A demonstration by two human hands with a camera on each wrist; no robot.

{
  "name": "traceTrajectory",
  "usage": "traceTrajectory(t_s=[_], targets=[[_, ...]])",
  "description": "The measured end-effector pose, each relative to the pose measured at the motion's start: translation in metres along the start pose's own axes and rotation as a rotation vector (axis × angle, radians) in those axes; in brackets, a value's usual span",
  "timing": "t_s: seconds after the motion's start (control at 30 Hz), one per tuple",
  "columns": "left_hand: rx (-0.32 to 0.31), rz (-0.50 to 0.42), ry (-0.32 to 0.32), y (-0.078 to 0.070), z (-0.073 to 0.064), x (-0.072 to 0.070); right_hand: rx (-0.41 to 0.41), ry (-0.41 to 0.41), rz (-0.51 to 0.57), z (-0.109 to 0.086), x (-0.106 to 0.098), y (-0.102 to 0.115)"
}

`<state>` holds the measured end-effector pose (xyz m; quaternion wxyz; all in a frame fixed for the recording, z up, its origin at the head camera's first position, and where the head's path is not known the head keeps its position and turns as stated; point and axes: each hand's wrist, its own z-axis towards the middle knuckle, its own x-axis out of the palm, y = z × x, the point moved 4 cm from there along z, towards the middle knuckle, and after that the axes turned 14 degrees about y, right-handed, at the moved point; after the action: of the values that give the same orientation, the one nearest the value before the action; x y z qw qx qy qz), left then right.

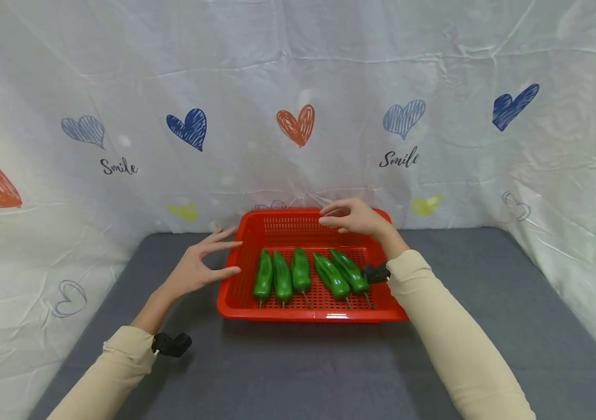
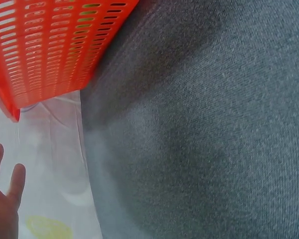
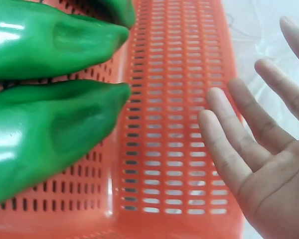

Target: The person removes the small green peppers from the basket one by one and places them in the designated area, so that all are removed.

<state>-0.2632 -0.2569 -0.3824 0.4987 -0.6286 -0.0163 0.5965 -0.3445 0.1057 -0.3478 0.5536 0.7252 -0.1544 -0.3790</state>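
Observation:
A red plastic basket (image 1: 324, 315) with slotted walls stands on the grey table, and several green peppers (image 1: 300, 269) lie side by side in it, stems toward me. Beside the basket's left rim is my left hand (image 1: 200, 265), its fingers spread and holding nothing. My right hand (image 1: 355, 217) hovers over the basket's back right part, above the peppers' far tips. In the right wrist view the right hand (image 3: 274, 154) has its fingers extended near the slotted wall, apart from the two nearest peppers (image 3: 55, 134). The left wrist view shows the basket's outer side (image 2: 55, 50) and part of the left hand (image 2: 5, 199).
The grey tabletop (image 1: 287, 373) extends in front of the basket and to both sides. Behind it hangs a white cloth (image 1: 245, 163) printed with hearts and the word Smile. Each wrist wears a black strap with a small camera (image 1: 174, 344).

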Motion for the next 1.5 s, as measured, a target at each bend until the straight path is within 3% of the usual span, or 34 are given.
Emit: traceTrajectory(t_s=[0.37, 0.67, 0.8, 0.93, 1.17, 1.5], targets=[[0.038, -0.03, -0.012, -0.001, 0.0, 0.009, 0.146, 0.019, 0.02, 0.011, 0.008, -0.027], [0.03, -0.075, -0.006, -0.037, -0.001, 0.006, 0.217, 0.019, 0.016, 0.012, 0.008, -0.038], [0.032, -0.072, -0.019, -0.043, 0.0, 0.005, 0.23, 0.021, -0.005, 0.011, 0.009, -0.04], [0.043, -0.079, -0.042, -0.04, 0.0, 0.007, 0.251, 0.027, -0.035, 0.01, 0.011, -0.042], [0.03, -0.09, -0.053, 0.004, 0.001, 0.016, 0.289, 0.043, -0.092, 0.009, 0.013, -0.046], [0.056, -0.148, -0.043, 0.005, 0.002, 0.019, 0.357, 0.051, -0.06, 0.006, 0.015, -0.055]])
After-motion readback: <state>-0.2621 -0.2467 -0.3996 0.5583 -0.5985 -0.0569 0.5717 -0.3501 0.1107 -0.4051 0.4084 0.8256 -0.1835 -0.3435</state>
